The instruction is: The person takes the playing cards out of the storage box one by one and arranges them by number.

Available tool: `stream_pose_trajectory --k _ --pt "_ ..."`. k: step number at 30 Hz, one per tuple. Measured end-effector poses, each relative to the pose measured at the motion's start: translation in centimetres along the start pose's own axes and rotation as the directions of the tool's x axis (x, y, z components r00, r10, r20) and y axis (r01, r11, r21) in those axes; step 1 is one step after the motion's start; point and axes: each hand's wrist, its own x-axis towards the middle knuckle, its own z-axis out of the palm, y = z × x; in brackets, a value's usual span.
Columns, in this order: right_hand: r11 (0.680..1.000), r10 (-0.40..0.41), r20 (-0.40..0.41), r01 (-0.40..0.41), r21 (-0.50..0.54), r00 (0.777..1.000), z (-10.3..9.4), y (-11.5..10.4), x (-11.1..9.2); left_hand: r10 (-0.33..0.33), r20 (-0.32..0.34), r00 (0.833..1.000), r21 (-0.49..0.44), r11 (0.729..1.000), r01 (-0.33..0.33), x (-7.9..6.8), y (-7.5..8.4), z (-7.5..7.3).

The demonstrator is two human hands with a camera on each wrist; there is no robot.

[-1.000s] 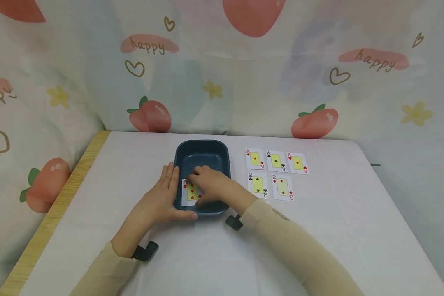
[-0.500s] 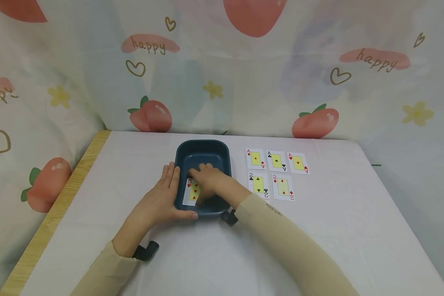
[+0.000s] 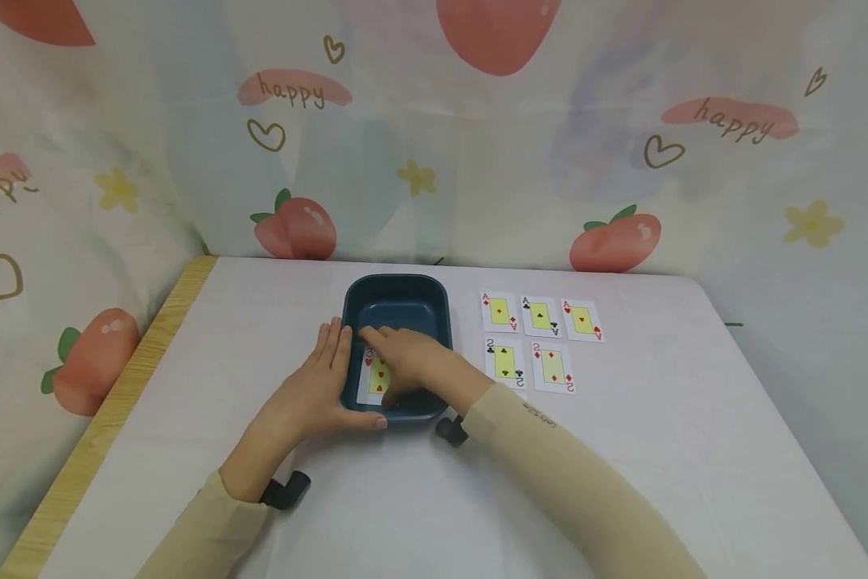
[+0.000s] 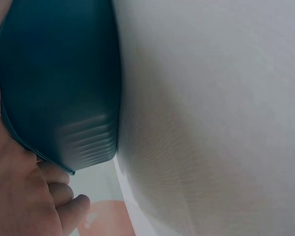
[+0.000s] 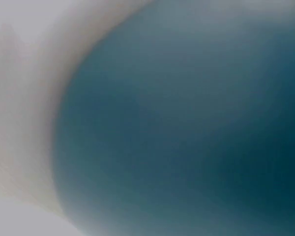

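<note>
A dark blue rectangular tray [image 3: 397,283] stands on the white-covered table in the head view. My left hand [image 3: 310,394] rests against its near left corner, fingers straight along the left side and thumb along the front. The left wrist view shows the tray's outer wall [image 4: 64,73] beside the palm. Inside the tray, my right hand [image 3: 412,358] reaches over a three of hearts playing card [image 3: 370,384], index finger by its far edge and thumb by its near edge. The hand covers the card's right part. In the right wrist view, the blue tray surface [image 5: 162,147] is blurred.
Right of the tray lie aces of diamonds [image 3: 499,310], clubs [image 3: 540,314] and hearts [image 3: 582,320] in a row. Nearer are a two of clubs [image 3: 504,362] and a two of diamonds [image 3: 553,367]. A patterned cloth [image 3: 491,161] hangs behind the table.
The three of hearts has slid slightly right and turned a little in the tray. My right hand's fingers have shifted over it, the index finger reaching left. The left hand stays put.
</note>
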Motion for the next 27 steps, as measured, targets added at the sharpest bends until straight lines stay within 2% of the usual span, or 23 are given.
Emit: stream_pose_trajectory --k 5,8,17,23,27 --pt "0.998 -0.006 0.028 0.007 -0.062 1.0 0.0 -0.1 -0.6 0.004 0.009 1.0 0.006 1.0 -0.004 0.0 0.0 -0.1" --pt "0.997 -0.017 0.018 0.018 -0.077 1.0 0.0 -0.2 -0.9 0.006 0.008 1.0 0.008 1.0 -0.006 0.0 0.0 -0.1" --pt "0.998 -0.048 -0.051 0.047 -0.033 0.998 0.1 0.0 -1.5 0.008 0.002 1.0 0.009 1.0 -0.008 0.1 -0.1 -0.1" --pt "0.996 -0.069 -0.08 0.064 -0.06 0.994 -0.3 0.3 -2.0 0.01 -0.002 1.0 0.013 1.0 -0.01 0.1 -0.1 0.0" --pt "0.997 -0.071 -0.113 0.07 -0.018 0.991 -0.8 0.6 -2.7 -0.002 0.004 1.0 0.022 1.0 0.002 0.0 -0.1 -0.1"
